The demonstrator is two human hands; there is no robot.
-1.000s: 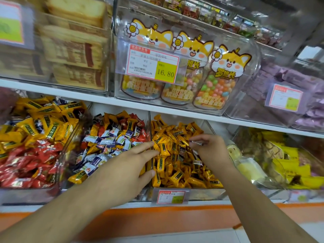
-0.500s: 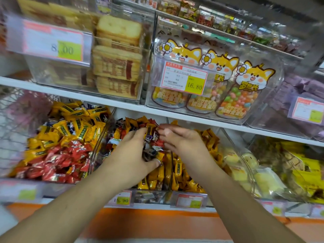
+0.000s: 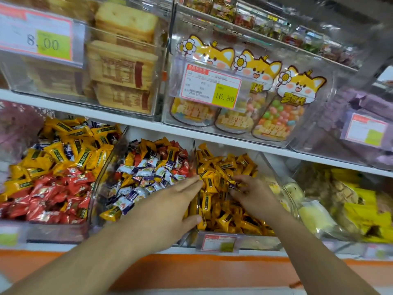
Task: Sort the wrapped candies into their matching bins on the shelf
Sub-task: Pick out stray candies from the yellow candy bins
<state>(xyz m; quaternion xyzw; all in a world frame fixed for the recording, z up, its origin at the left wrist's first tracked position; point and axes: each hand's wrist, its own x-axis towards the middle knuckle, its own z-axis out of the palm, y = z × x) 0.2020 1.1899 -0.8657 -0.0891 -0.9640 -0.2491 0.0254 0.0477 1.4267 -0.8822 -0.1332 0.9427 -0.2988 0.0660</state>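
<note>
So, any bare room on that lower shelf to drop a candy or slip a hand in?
Little. The mixed bin and the yellow-candy bin are heaped, with the left hand across their divider and the right hand in the yellow pile. The open gap lies above the piles, under the white shelf edge. The red-and-yellow bin is heaped too.

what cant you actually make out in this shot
Head view only:
- Whether the right hand pinches a candy: curled fingers and motion blur hide its grip.
- Small print on the 16.80 price tag: too small.
- Front of the middle bin: covered by the left hand.
- Low price label: blurred.
</note>
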